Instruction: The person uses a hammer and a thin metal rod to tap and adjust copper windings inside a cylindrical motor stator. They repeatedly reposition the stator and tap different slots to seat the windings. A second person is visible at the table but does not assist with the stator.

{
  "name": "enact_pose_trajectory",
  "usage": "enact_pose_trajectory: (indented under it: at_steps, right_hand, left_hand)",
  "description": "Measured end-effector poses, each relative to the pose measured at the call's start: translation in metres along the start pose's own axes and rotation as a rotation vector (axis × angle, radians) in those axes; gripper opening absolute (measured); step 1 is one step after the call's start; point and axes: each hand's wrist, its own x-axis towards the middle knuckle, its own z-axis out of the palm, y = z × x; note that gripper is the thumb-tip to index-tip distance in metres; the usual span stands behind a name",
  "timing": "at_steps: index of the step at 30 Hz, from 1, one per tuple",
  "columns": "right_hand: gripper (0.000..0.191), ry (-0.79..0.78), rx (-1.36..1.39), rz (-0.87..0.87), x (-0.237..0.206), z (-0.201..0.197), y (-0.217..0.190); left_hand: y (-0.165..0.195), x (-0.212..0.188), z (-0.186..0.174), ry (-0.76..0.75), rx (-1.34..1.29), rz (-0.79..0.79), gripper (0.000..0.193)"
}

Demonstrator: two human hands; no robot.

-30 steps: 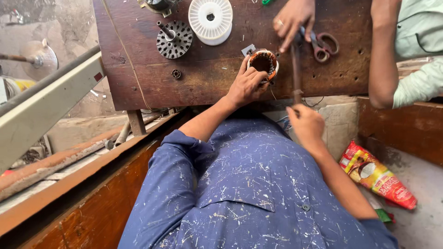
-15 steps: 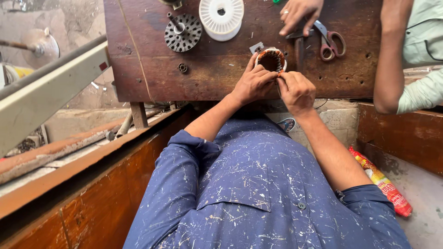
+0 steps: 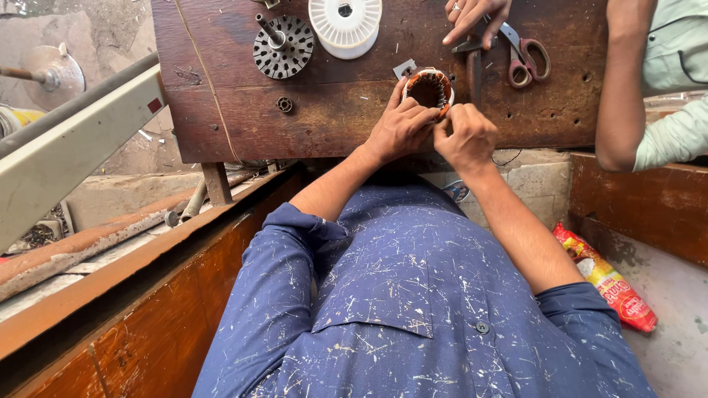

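Observation:
A round motor stator with copper windings [image 3: 428, 88] stands on the dark wooden workbench [image 3: 332, 118]. My left hand [image 3: 399, 129] grips its near left side. My right hand [image 3: 464, 136] pinches at its near right rim, fingers closed on the winding edge. A hammer [image 3: 473, 63] lies just right of the stator, its handle pointing toward me.
A slotted metal rotor [image 3: 282, 46] and a white plastic spool [image 3: 345, 23] sit farther back. Another person's hand [image 3: 472, 16] rests by red-handled scissors [image 3: 525, 53]; that person's arm [image 3: 623, 88] hangs at the right. A snack packet [image 3: 606, 278] lies on the floor.
My right hand let go of the hammer and came up to the stator's rim. The left hand has stayed on the stator. The view shifted slightly.

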Motion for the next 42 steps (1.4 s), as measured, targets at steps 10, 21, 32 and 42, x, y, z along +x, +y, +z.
enact_pose_trajectory:
  at_steps: [10, 21, 32, 42]
  right_hand:
    - [0.018, -0.027, 0.242, 0.232, -0.017, -0.011, -0.004]
    - [0.013, -0.076, 0.202, 0.208, 0.001, -0.02, -0.008]
    - [0.017, -0.169, 0.039, 0.134, 0.022, -0.001, 0.011]
    - [0.016, 0.018, 0.135, -0.178, 0.005, -0.04, -0.004]
  left_hand:
    - [0.01, 0.0, 0.0, 0.078, 0.023, -0.006, 0.027]
    - [0.015, -0.003, 0.009, 0.108, 0.087, -0.039, 0.031]
    - [0.01, -0.006, 0.01, 0.092, 0.059, -0.035, 0.034]
    - [0.008, -0.007, 0.01, 0.111, 0.05, -0.028, 0.032]
